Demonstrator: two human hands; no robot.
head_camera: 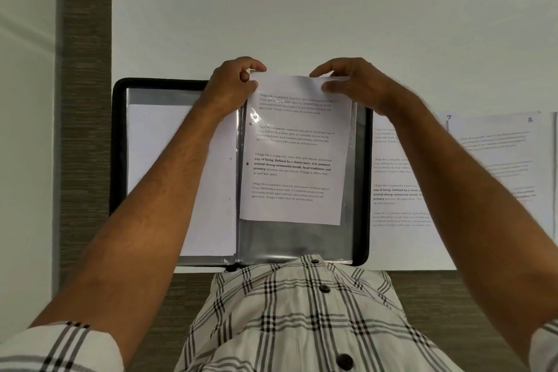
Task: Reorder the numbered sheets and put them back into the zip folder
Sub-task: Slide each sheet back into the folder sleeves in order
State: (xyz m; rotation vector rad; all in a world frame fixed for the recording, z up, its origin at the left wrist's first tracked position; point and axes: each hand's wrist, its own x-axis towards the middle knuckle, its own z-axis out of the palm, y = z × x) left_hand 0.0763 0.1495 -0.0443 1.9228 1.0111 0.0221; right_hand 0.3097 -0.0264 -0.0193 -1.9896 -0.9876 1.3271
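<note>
The printed sheet (pixel 294 157) is thin matt white paper, faintly curled at its top edge. Under it the clear sleeve (pixel 299 241) is glossy plastic that throws back soft grey glare and one bright spot. The zip folder (pixel 363 190) has a black matt rim, perhaps fabric or leatherette; too blurred to tell. The bench (pixel 271 24) is smooth, matt white. The floor (pixel 86 100) looks rough and woven, like carpet. The shirt (pixel 302 320) is soft checked cloth with dark glossy buttons.

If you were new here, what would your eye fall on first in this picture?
First, the printed sheet at centre, pinched at its top corners by the left hand and right hand, over a clear sleeve of the open folder. More sheets lie to the right.
</note>
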